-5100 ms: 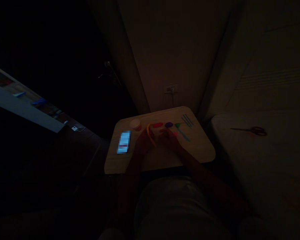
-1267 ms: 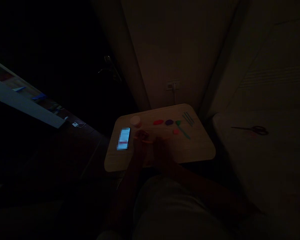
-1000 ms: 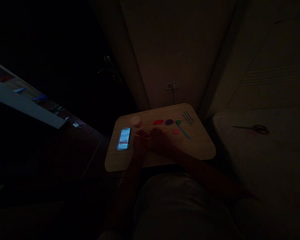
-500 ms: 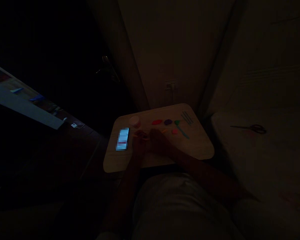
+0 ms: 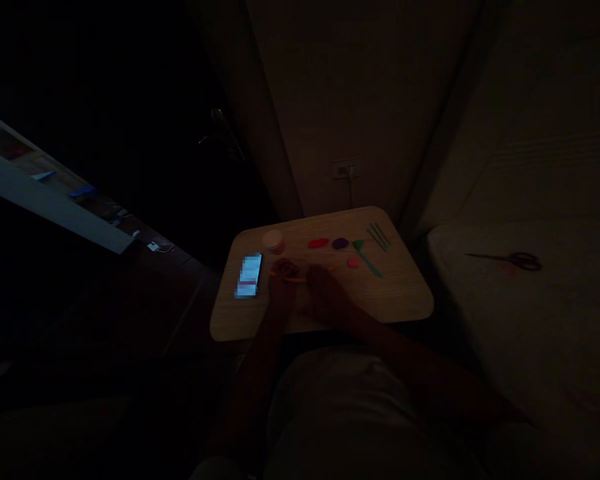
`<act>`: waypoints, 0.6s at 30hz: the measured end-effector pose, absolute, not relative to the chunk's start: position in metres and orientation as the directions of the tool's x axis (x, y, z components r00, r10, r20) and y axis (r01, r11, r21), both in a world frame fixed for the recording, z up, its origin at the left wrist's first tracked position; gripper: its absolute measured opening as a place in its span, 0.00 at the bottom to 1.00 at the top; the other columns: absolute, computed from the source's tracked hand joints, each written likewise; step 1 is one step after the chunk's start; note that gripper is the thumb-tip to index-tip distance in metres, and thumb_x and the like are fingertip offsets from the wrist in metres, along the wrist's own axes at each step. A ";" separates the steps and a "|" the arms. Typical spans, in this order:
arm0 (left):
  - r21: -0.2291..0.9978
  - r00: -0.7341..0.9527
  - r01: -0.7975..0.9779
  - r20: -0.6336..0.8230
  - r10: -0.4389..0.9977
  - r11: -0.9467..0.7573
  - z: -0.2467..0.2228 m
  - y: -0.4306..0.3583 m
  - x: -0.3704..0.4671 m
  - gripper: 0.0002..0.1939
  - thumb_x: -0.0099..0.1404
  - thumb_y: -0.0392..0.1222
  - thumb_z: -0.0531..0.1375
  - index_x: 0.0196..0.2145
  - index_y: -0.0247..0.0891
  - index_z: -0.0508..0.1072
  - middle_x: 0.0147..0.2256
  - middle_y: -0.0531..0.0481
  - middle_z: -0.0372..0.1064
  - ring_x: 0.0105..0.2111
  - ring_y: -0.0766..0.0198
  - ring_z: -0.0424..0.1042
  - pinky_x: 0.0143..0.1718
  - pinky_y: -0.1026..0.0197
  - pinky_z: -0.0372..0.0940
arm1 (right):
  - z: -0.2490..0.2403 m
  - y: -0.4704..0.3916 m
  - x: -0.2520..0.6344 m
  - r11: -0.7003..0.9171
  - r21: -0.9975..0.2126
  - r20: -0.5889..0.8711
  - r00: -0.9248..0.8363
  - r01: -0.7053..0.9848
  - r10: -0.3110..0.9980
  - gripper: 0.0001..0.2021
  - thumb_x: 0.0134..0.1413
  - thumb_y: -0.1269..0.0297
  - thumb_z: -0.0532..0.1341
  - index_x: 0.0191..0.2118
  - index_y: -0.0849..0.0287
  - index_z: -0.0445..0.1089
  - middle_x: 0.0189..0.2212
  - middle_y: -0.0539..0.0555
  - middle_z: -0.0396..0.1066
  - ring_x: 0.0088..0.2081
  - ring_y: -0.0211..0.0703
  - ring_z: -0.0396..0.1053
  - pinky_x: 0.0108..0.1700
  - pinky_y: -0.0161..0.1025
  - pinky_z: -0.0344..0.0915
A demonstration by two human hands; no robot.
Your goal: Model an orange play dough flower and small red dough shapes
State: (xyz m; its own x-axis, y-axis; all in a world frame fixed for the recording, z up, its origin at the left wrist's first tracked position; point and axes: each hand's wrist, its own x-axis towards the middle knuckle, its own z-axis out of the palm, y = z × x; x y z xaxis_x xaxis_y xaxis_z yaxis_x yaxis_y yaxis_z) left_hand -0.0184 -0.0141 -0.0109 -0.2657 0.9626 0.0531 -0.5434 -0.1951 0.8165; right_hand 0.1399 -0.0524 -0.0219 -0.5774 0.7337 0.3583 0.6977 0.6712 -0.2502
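Two hands (image 5: 326, 293), right one flat, touching orange strip (image 5: 296, 280)

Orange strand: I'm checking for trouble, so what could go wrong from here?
The orange strand seems to pass under the right hand, so pressing might flatten or snap it. Its right end lies near the pink lump and could stick there. The phone, beside the left hand, might get nudged.
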 end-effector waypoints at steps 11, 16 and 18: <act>0.813 -0.258 -0.547 0.064 0.964 -0.201 -0.012 -0.014 -0.018 0.10 0.53 0.33 0.66 0.34 0.38 0.72 0.29 0.54 0.68 0.28 0.69 0.70 0.34 0.63 0.67 | -0.014 -0.031 0.134 0.678 -0.260 0.358 -0.583 0.687 0.729 0.42 0.63 0.44 0.60 0.66 0.82 0.59 0.66 0.80 0.58 0.68 0.68 0.55 0.70 0.60 0.49; 0.812 -0.279 -0.550 0.043 0.959 -0.196 -0.013 -0.013 -0.017 0.10 0.52 0.30 0.65 0.34 0.38 0.73 0.30 0.54 0.70 0.29 0.70 0.71 0.37 0.63 0.67 | -0.021 -0.060 0.149 0.676 -0.277 0.355 -0.581 0.683 0.733 0.47 0.60 0.41 0.62 0.69 0.81 0.54 0.69 0.78 0.53 0.70 0.70 0.50 0.71 0.61 0.48; 0.815 -0.279 -0.545 0.047 0.959 -0.198 -0.013 -0.013 -0.017 0.09 0.53 0.31 0.65 0.33 0.38 0.73 0.30 0.54 0.70 0.29 0.69 0.70 0.36 0.63 0.66 | -0.021 -0.054 0.148 0.680 -0.273 0.349 -0.588 0.681 0.729 0.47 0.60 0.41 0.62 0.69 0.79 0.55 0.69 0.78 0.54 0.70 0.69 0.52 0.71 0.60 0.49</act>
